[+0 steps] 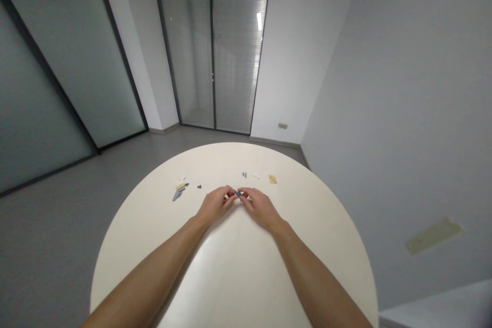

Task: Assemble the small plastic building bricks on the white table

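Fingertips of both hands meet around a small dark blue-grey piece [239,193], which looks like a toy building brick but is too small to tell. My left hand [217,202] pinches it from the left, thumb and fingers closed. From the other side my right hand [261,206] grips the same piece in a pinch. Much of it is hidden behind the fingertips. Just beyond the hands lie two small grey strips [244,175], a little white piece [257,177] and a flat yellow piece [272,179]. A small dark piece [199,186] sits left of my left hand.
The round cream table [230,266] fills the lower middle. At its left lies a group of grey bars [178,194], a yellow piece [180,186] and small white bits [182,179]. Past the table stand a glass door [213,61] and a white wall [403,102] at right.
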{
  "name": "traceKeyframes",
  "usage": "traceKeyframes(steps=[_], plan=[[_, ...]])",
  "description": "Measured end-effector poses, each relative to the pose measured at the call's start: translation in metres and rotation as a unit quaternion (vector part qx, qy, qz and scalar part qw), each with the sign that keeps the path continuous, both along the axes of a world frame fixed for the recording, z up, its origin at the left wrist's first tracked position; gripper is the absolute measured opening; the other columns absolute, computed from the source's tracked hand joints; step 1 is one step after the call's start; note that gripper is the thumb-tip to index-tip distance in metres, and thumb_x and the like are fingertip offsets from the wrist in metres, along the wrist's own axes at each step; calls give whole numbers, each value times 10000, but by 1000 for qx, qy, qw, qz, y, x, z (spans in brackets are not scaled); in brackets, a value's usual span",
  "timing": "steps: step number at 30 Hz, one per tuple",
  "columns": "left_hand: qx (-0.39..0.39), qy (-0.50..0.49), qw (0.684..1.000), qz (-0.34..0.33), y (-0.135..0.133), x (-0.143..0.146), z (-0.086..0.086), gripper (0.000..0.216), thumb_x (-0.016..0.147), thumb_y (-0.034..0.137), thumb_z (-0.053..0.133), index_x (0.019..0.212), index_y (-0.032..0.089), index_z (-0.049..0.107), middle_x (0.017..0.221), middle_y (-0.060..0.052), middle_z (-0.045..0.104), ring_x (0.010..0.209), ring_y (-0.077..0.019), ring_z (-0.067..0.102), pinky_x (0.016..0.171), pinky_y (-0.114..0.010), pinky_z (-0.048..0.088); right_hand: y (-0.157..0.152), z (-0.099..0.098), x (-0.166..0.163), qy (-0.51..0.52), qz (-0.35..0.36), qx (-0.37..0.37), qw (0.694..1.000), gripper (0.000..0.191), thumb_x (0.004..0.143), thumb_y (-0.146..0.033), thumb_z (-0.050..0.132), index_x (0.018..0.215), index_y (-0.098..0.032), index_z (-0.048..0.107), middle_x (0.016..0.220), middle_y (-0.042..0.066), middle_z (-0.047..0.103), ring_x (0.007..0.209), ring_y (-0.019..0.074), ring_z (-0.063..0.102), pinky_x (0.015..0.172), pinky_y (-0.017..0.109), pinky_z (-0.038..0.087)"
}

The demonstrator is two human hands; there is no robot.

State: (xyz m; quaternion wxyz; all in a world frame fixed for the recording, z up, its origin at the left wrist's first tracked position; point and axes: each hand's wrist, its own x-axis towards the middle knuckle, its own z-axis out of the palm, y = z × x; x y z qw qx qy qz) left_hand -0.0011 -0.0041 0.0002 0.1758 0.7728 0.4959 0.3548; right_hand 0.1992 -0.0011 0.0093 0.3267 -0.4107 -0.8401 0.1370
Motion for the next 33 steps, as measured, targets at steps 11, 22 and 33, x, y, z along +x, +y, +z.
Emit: traceKeyframes(steps=[11, 22, 33], plan=[[2, 4, 1000, 0, 2, -1, 0, 211, 931, 361, 513, 992, 248, 681, 938, -15, 730, 797, -170, 653, 723, -273, 493, -1, 1, 1, 0, 3, 0, 1000, 260, 986, -285, 489, 1212, -238, 609, 1035, 54, 695, 953, 181, 640, 872, 322, 476], [-10, -6, 1000, 0, -1, 1, 4, 198, 920, 386, 522, 971, 247, 654, 914, -7, 712, 795, -165, 643, 712, -264, 497, 0, -1, 0, 10, 9, 0, 1000, 254, 957, -299, 543, 1191, -230, 617, 1011, 58, 700, 936, 185, 645, 868, 335, 490], [1, 0, 1000, 2, -2, 1, 3, 217, 934, 385, 505, 1040, 261, 649, 924, 8, 711, 755, -151, 637, 688, -247, 481, -1, 2, -1, 18, 15, 3, 1000, 255, 969, -286, 525, 1203, -234, 612, 1077, 55, 693, 975, 177, 640, 907, 333, 486]])
